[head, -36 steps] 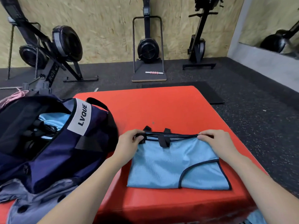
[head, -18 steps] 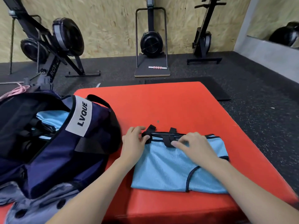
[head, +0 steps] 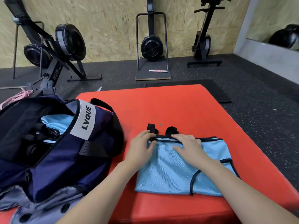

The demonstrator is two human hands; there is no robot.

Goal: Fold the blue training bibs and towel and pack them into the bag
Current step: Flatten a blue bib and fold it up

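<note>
A light blue training bib (head: 174, 173) with dark trim lies folded flat on the red mat (head: 186, 107). Two black straps stick out past its far edge. My left hand (head: 141, 146) pinches the bib's far left corner by one strap, thumb on the cloth. My right hand (head: 187, 145) rests flat on the bib's far edge, fingers spread, just right of my left hand. The navy bag (head: 69, 152) marked LVQUE stands open on the left, with light blue fabric (head: 53, 120) inside it.
A grey garment (head: 42, 207) lies under the bag's near side. A pink rope (head: 14, 97) is on the floor behind the bag. Rowing machines (head: 53, 49) and a black floor mat (head: 216, 92) stand farther back on dark rubber flooring.
My right hand slid left along the bib's far edge, from its right corner to near my left hand. The left hand stayed at the left corner. The straps now poke out more.
</note>
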